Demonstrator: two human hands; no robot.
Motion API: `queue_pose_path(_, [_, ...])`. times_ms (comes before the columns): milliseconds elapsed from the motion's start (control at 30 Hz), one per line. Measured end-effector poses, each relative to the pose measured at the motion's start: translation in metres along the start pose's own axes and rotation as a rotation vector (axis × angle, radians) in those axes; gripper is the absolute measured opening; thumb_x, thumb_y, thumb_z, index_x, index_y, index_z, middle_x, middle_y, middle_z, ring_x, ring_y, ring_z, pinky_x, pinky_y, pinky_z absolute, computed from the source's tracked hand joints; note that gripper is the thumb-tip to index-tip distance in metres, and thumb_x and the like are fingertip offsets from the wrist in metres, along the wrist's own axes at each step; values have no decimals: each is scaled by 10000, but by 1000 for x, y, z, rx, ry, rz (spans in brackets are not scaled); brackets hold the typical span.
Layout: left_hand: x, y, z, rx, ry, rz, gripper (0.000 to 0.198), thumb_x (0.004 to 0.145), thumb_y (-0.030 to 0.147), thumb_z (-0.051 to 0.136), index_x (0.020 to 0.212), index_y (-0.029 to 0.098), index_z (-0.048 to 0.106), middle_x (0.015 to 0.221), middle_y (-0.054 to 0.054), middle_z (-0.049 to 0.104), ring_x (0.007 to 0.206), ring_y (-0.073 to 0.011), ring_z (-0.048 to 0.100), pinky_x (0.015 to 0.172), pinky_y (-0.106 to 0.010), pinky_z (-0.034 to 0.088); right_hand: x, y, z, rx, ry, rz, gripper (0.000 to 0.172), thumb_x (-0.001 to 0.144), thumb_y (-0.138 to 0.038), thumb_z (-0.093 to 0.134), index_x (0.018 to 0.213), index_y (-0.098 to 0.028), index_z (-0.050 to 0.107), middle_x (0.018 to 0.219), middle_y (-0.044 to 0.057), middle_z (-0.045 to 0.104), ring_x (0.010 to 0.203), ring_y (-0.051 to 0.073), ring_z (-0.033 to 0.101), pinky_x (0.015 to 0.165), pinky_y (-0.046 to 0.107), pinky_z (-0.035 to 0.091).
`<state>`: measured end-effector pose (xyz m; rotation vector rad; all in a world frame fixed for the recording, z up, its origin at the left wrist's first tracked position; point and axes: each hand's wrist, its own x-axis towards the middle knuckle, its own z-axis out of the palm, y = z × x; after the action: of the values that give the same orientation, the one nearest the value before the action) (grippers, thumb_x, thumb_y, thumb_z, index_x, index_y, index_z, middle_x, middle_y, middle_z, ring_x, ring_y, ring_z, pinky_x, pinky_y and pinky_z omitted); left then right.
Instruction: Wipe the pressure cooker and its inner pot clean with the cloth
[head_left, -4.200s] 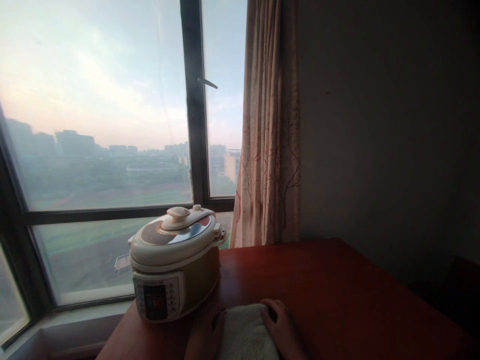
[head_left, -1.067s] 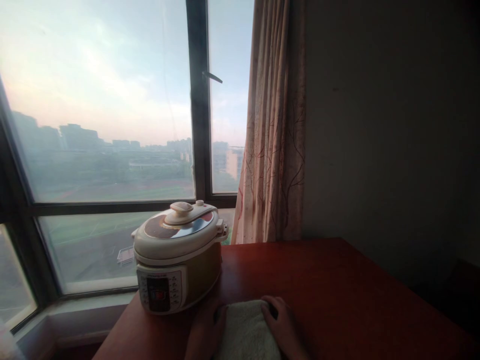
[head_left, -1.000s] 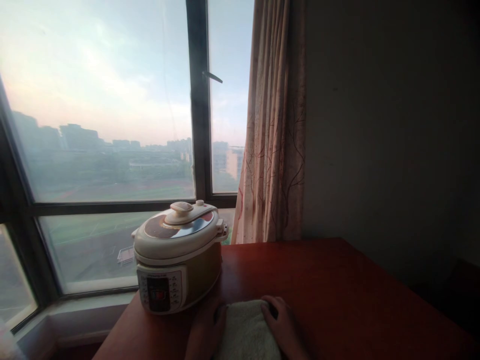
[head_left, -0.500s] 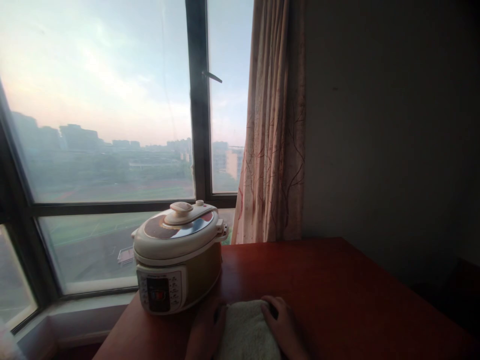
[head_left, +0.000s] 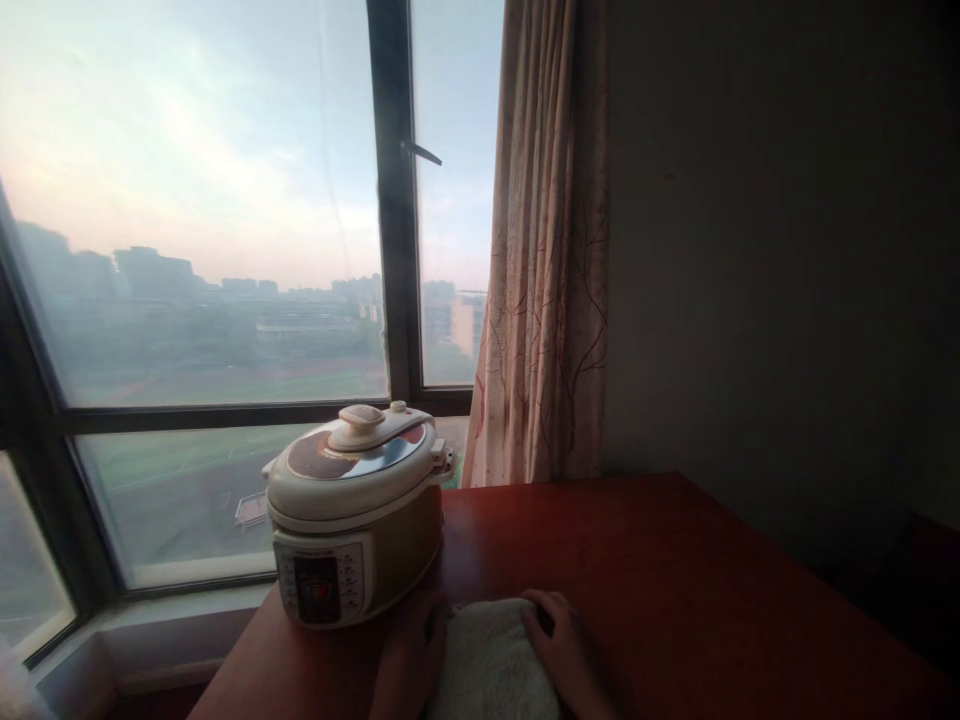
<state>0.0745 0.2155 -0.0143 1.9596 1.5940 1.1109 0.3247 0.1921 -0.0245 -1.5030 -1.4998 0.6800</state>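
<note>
A pale, folded towel point(head_left: 491, 662) lies on the table at the bottom of the view, running off the lower edge. My left hand point(head_left: 411, 650) grips its left side, with the fingertips in shadow. On the opposite side, my right hand point(head_left: 566, 645) has its thumb along the towel and its fingers curled by the far corner. Just beyond my left hand stands a cream and olive electric pressure cooker point(head_left: 390, 545), its lid on and its control panel facing me.
The reddish-brown table point(head_left: 637, 560) reaches to the dark wall on the right. Behind the cooker is a large window with a dark frame point(head_left: 397, 230). A patterned curtain point(head_left: 540, 260) hangs at the table's back edge.
</note>
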Motion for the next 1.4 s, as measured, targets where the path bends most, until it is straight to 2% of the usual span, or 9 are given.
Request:
queue_pose_path(267, [-1, 6, -5, 9, -13, -7, 266, 867, 287, 456, 955, 235, 702, 1013, -67, 760, 990, -246, 705, 921, -361, 518, -3, -1, 1, 1, -1, -1, 423, 904, -450, 519, 1121, -177, 758, 1134, 117, 730, 1092, 262, 672, 985, 343, 496])
queue_pose_path(433, [-4, 8, -7, -3, -34, 0, 277, 893, 291, 439, 969, 224, 697, 1006, -75, 755, 979, -245, 704, 918, -366, 515, -3, -5, 1, 0, -4, 7, 387, 903, -432, 517, 1050, -186, 777, 1081, 116, 740, 1046, 258, 688, 962, 339, 508])
queue_pose_path(633, [-7, 5, -7, 20, -19, 42, 285, 924, 305, 435, 997, 213, 694, 1030, -84, 746, 1000, -246, 693, 932, -372, 507, -5, -6, 2, 10, 7, 9, 414, 900, -433, 515, 1095, -164, 761, 1103, 126, 734, 1059, 261, 682, 959, 341, 509])
queue_pose_path(933, [-7, 6, -7, 10, -5, 0, 261, 890, 298, 457, 960, 245, 703, 1021, -70, 753, 990, -258, 694, 919, -380, 514, -6, -6, 3, 14, 11, 2, 394, 896, -433, 503, 1044, -192, 778, 1099, 120, 738, 1067, 266, 684, 982, 342, 502])
queue_pose_path(1400, [-8, 7, -6, 12, 0, -34, 241, 892, 303, 481, 914, 253, 715, 966, -63, 758, 939, -256, 702, 883, -373, 527, -1, 14, 12, 26, -6, -5, 380, 893, -414, 529, 1074, -188, 775, 1086, 131, 740, 1056, 272, 699, 951, 336, 529])
